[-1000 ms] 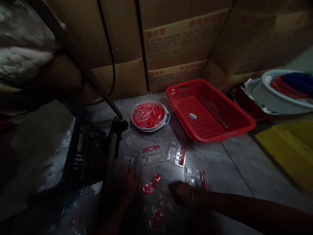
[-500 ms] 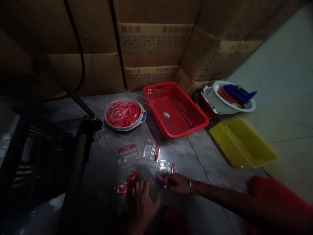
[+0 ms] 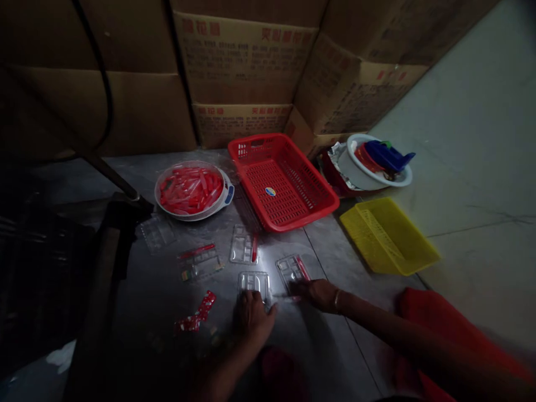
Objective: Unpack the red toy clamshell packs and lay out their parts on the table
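Note:
My left hand [image 3: 253, 317] has its bent fingers on the near edge of a clear plastic compartment tray [image 3: 254, 282], thumb out to the right. My right hand [image 3: 320, 295] is closed at the near right corner of another clear tray [image 3: 288, 269], which has a red stick [image 3: 303, 268] along its right side. A thin pinkish stick [image 3: 288, 299] pokes left from beneath my right fingers; their grip is partly hidden. Farther off lie two trays holding red sticks, a middle tray [image 3: 242, 245] and a left tray [image 3: 201, 263]. Red-and-white small packets [image 3: 196, 315] lie left of my left hand.
A round bowl of red sticks [image 3: 188, 190] sits on a white scale [image 3: 228, 190]. A red basket [image 3: 288, 218], a yellow basket [image 3: 391, 240] and a white basin [image 3: 355, 167] stand to the right. Stacked cardboard boxes [image 3: 247, 61] line the back; a dark crate [image 3: 42, 268] is left.
My right hand and its tray have moved right, away from my left hand. My left hand has moved forward onto a clear tray. The whole view has shifted, sliding the scene left.

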Demonstrator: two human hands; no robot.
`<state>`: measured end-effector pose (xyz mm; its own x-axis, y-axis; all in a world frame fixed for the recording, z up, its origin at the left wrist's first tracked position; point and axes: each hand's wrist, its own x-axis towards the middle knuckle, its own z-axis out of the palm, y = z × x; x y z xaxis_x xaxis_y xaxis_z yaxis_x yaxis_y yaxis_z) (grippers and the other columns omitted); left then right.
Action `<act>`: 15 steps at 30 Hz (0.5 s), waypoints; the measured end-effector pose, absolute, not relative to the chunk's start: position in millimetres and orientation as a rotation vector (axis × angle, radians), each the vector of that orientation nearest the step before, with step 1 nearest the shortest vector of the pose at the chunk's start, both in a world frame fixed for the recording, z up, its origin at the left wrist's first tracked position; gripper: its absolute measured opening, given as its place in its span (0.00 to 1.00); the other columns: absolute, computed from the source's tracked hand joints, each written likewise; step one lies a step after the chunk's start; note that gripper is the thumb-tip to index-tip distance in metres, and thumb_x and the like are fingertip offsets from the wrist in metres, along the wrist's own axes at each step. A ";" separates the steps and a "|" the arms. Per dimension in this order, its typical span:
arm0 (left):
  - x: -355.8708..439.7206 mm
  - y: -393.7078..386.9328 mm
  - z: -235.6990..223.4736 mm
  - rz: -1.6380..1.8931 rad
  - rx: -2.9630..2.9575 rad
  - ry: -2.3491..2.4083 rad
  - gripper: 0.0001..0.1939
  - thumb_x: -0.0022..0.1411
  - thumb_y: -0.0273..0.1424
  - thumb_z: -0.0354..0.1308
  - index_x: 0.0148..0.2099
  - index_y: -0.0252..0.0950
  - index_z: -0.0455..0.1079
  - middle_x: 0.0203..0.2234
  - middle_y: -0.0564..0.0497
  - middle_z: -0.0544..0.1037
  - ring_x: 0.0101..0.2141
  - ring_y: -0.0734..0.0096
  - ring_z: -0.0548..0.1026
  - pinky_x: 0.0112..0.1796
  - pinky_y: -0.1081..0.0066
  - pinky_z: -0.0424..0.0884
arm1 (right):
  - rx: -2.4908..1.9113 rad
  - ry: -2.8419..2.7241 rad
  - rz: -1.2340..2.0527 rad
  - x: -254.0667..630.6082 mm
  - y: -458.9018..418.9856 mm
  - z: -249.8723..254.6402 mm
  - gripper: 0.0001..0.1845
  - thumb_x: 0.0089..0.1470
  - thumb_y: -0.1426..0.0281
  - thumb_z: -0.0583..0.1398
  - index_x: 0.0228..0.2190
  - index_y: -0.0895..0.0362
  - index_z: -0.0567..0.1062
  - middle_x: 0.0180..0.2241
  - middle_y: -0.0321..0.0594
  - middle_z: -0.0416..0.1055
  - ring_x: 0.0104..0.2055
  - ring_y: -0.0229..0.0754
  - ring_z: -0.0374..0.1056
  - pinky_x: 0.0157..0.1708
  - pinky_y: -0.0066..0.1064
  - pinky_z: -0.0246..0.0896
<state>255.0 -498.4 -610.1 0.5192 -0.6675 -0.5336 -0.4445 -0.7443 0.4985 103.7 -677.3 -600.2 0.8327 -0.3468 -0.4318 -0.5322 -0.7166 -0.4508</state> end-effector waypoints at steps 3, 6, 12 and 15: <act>262.5 -496.1 -616.1 -1.017 2.407 -0.945 0.17 0.60 0.31 0.53 0.51 0.33 0.67 0.49 0.41 0.68 0.49 0.63 0.68 0.50 0.69 0.62 | -2.308 0.792 0.418 94.5 -664.9 -595.3 0.06 0.49 0.68 0.58 0.31 0.56 0.73 0.29 0.43 0.72 0.26 0.41 0.65 0.27 0.31 0.56; 279.4 -484.2 -625.1 -0.973 2.418 -0.936 0.17 0.58 0.23 0.52 0.50 0.33 0.66 0.47 0.41 0.69 0.49 0.61 0.68 0.51 0.66 0.62 | -2.122 0.925 0.348 103.9 -634.4 -606.1 0.06 0.49 0.71 0.57 0.33 0.57 0.68 0.25 0.36 0.70 0.26 0.37 0.64 0.26 0.27 0.56; 288.2 -467.9 -649.9 -1.006 2.329 -0.992 0.14 0.53 0.16 0.50 0.40 0.35 0.68 0.38 0.45 0.74 0.41 0.66 0.73 0.44 0.70 0.67 | -1.954 1.022 0.236 140.6 -586.1 -641.9 0.10 0.46 0.72 0.58 0.33 0.55 0.62 0.26 0.34 0.69 0.26 0.35 0.65 0.26 0.24 0.55; 282.8 -463.3 -655.7 -0.970 2.309 -0.949 0.18 0.52 0.16 0.52 0.45 0.35 0.65 0.40 0.47 0.75 0.43 0.67 0.73 0.44 0.71 0.67 | -1.953 1.041 0.202 148.1 -583.6 -644.5 0.10 0.47 0.70 0.58 0.33 0.54 0.61 0.25 0.34 0.68 0.25 0.36 0.64 0.26 0.25 0.53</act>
